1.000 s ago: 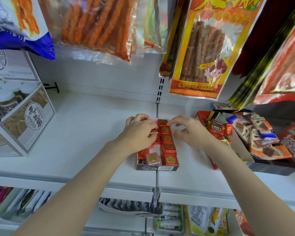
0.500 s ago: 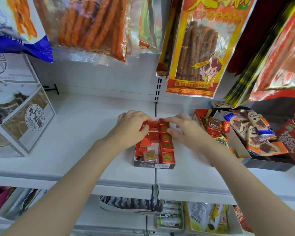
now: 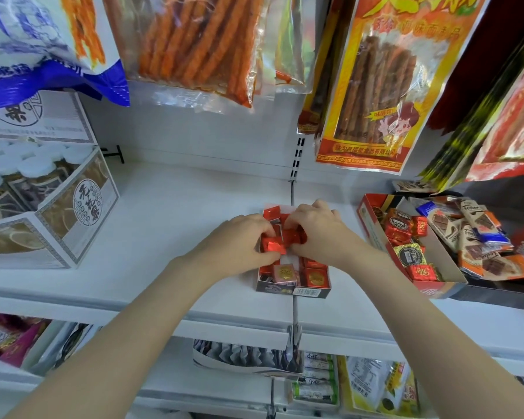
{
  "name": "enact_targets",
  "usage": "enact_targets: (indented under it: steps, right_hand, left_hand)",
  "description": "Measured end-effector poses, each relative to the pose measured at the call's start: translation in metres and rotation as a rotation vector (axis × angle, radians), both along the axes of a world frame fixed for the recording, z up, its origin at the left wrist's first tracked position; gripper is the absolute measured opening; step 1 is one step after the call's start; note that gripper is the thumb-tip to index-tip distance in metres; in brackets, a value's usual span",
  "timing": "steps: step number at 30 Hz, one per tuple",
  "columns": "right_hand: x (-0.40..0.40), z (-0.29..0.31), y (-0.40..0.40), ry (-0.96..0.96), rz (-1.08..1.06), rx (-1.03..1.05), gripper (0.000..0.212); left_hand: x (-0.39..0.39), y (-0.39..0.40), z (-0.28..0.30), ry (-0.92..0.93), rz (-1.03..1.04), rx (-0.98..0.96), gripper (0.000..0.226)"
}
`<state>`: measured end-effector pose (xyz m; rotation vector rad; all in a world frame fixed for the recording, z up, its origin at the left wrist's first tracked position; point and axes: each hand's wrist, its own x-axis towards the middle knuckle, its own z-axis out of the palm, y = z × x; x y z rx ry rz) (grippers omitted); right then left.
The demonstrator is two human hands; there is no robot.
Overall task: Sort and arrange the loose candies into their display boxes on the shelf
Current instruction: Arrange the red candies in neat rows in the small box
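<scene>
A small dark display box [image 3: 294, 290] stands mid-shelf, filled with square red foil candies [image 3: 315, 278] and one pink candy [image 3: 284, 273]. My left hand [image 3: 239, 243] and my right hand [image 3: 318, 231] meet over the box's middle, fingers pinched on loose red candies [image 3: 274, 245] that sit tilted and jumbled. One red candy [image 3: 271, 213] shows at the box's far end. A red open box [image 3: 372, 225] to the right holds mixed red and gold wrapped candies [image 3: 409, 257].
Chocolate bar packets [image 3: 478, 237] lie piled at the right. A white carton of jars [image 3: 52, 213] stands at the left. Snack bags [image 3: 372, 83] hang overhead. The white shelf [image 3: 170, 219] continues left; a lower shelf holds more packets [image 3: 372, 385].
Both hands have closed toward each other over the box's middle. The neat rows of red candies there are now lifted and jumbled between the fingers.
</scene>
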<state>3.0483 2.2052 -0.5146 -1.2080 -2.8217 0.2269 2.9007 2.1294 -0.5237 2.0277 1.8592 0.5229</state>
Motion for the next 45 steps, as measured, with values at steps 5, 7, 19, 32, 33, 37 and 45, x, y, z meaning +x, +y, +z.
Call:
enact_targets:
  steps: [5, 7, 19, 32, 33, 37, 45]
  right_hand:
    - [0.009, 0.015, 0.006, 0.377, -0.112, -0.261, 0.03]
    - [0.013, 0.02, 0.005, 0.453, -0.124, -0.344, 0.037]
    - [0.017, 0.019, 0.0, 0.287, -0.087, -0.098, 0.015]
    - [0.001, 0.003, 0.016, 0.134, -0.03, 0.004, 0.027]
    - [0.0, 0.0, 0.017, 0.117, -0.04, 0.002, 0.032]
    - [-0.01, -0.005, 0.02, 0.057, -0.062, 0.027, 0.043]
    - [-0.011, -0.003, 0.022, -0.019, -0.023, 0.054, 0.035]
  left_hand:
    - [-0.006, 0.001, 0.012, -0.119, 0.083, 0.065, 0.031]
    - [-0.008, 0.0, 0.014, -0.14, 0.09, 0.053, 0.035]
    - [-0.013, -0.003, 0.015, -0.149, 0.138, 0.051, 0.032]
    - [-0.016, -0.003, 0.013, -0.144, 0.102, 0.027, 0.031]
    - [-0.017, -0.002, 0.013, -0.139, 0.103, 0.029, 0.03]
    - [-0.016, 0.0, 0.012, -0.138, 0.109, 0.023, 0.03]
    - [-0.014, 0.003, 0.012, -0.101, 0.098, 0.024, 0.034]
